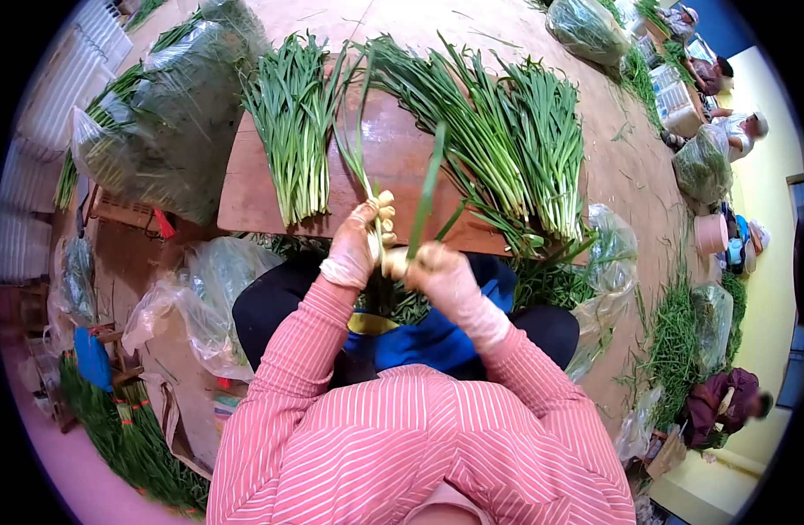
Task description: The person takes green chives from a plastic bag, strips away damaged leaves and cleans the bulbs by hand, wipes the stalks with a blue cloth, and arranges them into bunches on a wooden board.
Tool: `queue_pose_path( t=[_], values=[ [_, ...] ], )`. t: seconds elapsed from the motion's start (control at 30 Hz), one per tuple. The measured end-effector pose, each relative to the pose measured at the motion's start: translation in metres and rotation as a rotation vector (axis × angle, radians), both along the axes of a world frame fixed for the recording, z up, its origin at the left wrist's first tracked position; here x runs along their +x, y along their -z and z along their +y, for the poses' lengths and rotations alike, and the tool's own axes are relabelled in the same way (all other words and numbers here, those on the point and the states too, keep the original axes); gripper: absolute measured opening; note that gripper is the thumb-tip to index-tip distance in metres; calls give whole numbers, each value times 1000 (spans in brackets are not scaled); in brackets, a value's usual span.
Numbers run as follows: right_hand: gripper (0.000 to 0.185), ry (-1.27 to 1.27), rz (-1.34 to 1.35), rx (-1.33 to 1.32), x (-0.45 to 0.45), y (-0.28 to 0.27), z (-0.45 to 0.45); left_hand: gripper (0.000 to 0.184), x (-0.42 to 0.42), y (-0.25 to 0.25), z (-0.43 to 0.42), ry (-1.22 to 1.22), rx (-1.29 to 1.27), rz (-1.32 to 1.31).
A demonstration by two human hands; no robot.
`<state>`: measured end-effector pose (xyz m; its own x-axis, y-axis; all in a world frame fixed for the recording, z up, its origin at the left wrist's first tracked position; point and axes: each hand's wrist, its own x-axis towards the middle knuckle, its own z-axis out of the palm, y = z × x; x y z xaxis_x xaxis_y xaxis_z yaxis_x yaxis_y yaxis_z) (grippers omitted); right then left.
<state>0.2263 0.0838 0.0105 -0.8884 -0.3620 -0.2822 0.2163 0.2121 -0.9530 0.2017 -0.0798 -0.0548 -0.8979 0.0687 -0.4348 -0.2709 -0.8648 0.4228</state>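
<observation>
Loose greens litter the brown floor (614,149), and along the yellow wall (774,96) several people sit among more greens and full clear bags. One of them, in a dark red top (721,404), bends low at the near end, while a pink tub (711,234) stands further up the same side. Over on the left, a big clear bag (161,149) stuffed with greens leans beside the bench (393,131), and banded bundles (132,420) lie near a blue seat (92,357).

Right in front of the seated person, the bench carries a neat bunch (295,140) at its left, leaves pointing away and white ends towards the lap. A larger pile (472,122) slants across its right half, touching another bunch (546,144) at the right edge.

Between these, at the near edge of the bench, both hands are busy with a few stalks (356,162). The left grip (354,241) is closed round their pale lower ends, fingers curled, with the leaves reaching up over the wood. Just beside it, the right grip (438,278) is bunched nearly shut on a single leaf (430,184), which stands up blurred; whether it has hold of anything more, I cannot tell.
</observation>
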Motion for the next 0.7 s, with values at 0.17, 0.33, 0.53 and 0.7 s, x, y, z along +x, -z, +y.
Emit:
queue_pose_path(
  t=[0.17,0.33,0.53,0.7],
  values=[
    [47,-556,177,861,10,42,59,35,-1,-22,-6,-47,-38,-28],
    [47,-168,-180,589,-29,93,29,37,-5,-16,-1,-30,27,41],
    [49,-607,-127,857,-11,43,28,37,-3,-8,-5,-4,58,55],
    [37,-210,-217,196,-15,5,-7,34,-2,-8,8,108,239,209]
  ],
)
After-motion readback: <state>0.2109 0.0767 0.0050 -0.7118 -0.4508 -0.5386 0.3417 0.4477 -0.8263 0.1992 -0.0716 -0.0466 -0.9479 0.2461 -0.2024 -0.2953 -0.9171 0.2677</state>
